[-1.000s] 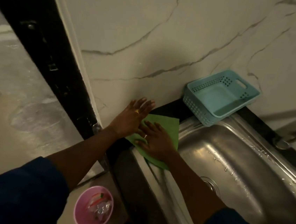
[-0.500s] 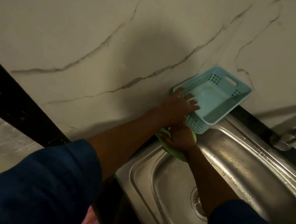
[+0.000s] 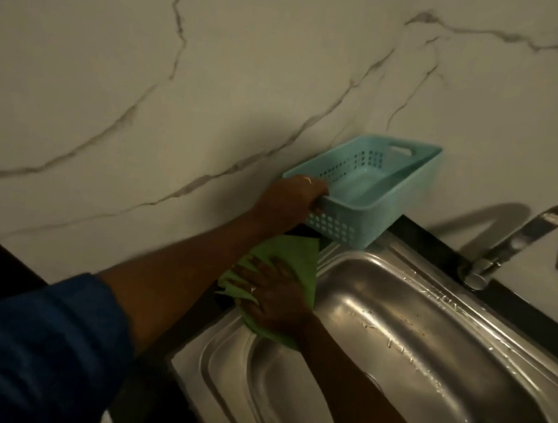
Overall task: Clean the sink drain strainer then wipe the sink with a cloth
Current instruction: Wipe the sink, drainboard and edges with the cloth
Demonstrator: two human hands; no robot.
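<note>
**Evidently the wiping stage, at the sink's far-left corner**

The right hand lies flat, fingers spread, pressing the green cloth onto the far-left corner of the sink's rim, where the steel meets the dark counter edge. The left hand is curled around the near-left corner of the blue basket, fingers clamped over its rim; the basket sits tilted against the marble wall, its left end seemingly raised off the counter, probably so that the cloth can pass under it.

The sink still carries water beads along its far wall and rim, so most of its surface appears left to wipe. The tap stands at the far-right edge, not running. The drain strainer cannot be made out: the right forearm crosses the basin floor where it would lie, so whether it has been cleaned cannot be told. Judging by the cloth already at work, that first step is likely finished, and the basin, the remaining rim and setting the basket back down remain.
</note>
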